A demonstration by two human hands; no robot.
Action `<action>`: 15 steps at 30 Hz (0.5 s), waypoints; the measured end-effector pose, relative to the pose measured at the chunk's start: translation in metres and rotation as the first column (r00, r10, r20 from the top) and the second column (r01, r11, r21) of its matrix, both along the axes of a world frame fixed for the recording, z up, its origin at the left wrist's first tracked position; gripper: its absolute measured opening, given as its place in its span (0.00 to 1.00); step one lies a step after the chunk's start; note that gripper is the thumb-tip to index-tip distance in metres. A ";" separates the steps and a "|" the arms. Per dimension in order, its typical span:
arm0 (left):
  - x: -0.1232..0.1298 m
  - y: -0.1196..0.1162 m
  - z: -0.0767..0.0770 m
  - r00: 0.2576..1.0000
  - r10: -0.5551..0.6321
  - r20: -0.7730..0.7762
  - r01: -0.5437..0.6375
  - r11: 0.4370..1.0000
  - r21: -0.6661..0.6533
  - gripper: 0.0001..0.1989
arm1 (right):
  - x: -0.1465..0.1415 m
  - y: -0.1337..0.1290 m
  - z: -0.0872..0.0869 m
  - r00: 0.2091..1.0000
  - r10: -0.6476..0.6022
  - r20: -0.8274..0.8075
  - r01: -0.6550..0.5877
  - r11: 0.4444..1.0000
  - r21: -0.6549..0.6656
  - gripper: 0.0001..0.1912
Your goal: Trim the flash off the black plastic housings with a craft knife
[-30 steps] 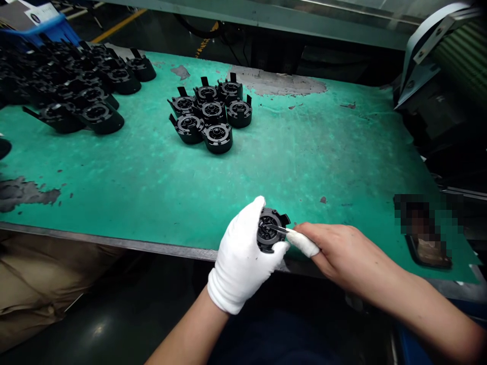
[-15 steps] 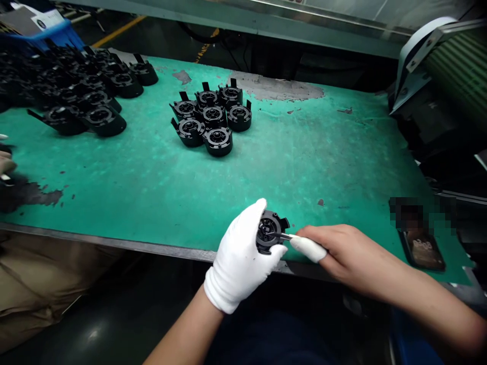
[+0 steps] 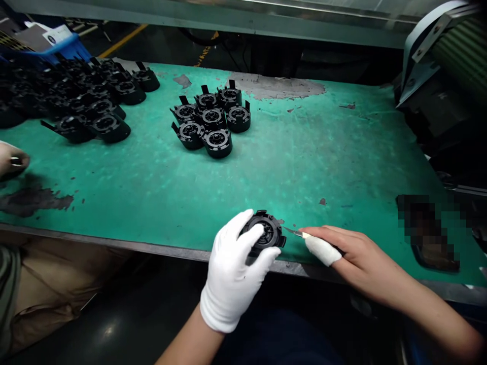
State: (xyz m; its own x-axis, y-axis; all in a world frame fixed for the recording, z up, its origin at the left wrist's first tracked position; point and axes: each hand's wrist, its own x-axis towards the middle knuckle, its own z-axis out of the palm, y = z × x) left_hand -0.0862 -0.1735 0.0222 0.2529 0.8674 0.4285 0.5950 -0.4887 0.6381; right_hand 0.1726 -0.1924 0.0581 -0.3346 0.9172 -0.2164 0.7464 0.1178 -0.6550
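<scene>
My left hand (image 3: 232, 268), in a white glove, grips a round black plastic housing (image 3: 271, 229) by its sides near the table's front edge. One gloved finger lies over the middle of its ringed face. My right hand (image 3: 342, 248) is bare apart from a white cover on the thumb. It is closed around a slim knife (image 3: 294, 232), whose pointed blade aims left at the housing's rim. A small gap seems to separate the tip from the rim. Most of the knife's handle is hidden inside my fingers.
Several similar black housings (image 3: 216, 142) stand grouped on the green table (image 3: 297, 157). A larger cluster of housings (image 3: 106, 126) fills the back left, by a blue bin (image 3: 68, 45). Another person's hand (image 3: 13, 159) is at the left edge. A phone (image 3: 433, 253) lies at right.
The blade has come out of the housing's centre and moved right, off the part. My left hand has turned the housing and laid a finger across its face. The other person's hand has come further into view.
</scene>
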 end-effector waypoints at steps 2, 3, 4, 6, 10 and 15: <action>0.005 -0.005 -0.003 1.000 -0.014 0.008 0.014 0.999 0.029 0.20 | 0.001 0.000 -0.001 1.000 -0.004 0.002 0.004 1.000 0.000 0.22; 0.006 -0.006 -0.004 1.000 -0.026 0.008 0.025 0.999 0.034 0.17 | 0.002 -0.001 -0.002 1.000 -0.010 0.005 0.010 1.000 0.003 0.22; 0.006 -0.007 -0.003 0.999 -0.034 0.010 0.034 0.999 0.031 0.14 | 0.002 -0.001 -0.002 1.000 -0.017 0.009 0.017 1.000 0.010 0.22; 0.007 -0.007 -0.001 0.999 -0.030 0.030 0.030 1.000 0.001 0.10 | 0.004 -0.003 -0.003 0.999 -0.034 0.018 0.033 0.999 0.032 0.22; 0.006 -0.002 0.003 0.997 0.034 0.064 -0.031 0.998 -0.056 0.25 | 0.003 -0.003 -0.002 1.000 -0.007 0.029 0.005 0.998 0.058 0.22; 0.009 0.009 -0.002 1.000 0.007 0.006 -0.006 0.987 -0.161 0.54 | -0.007 0.007 0.002 0.994 0.069 0.083 -0.075 0.995 0.070 0.21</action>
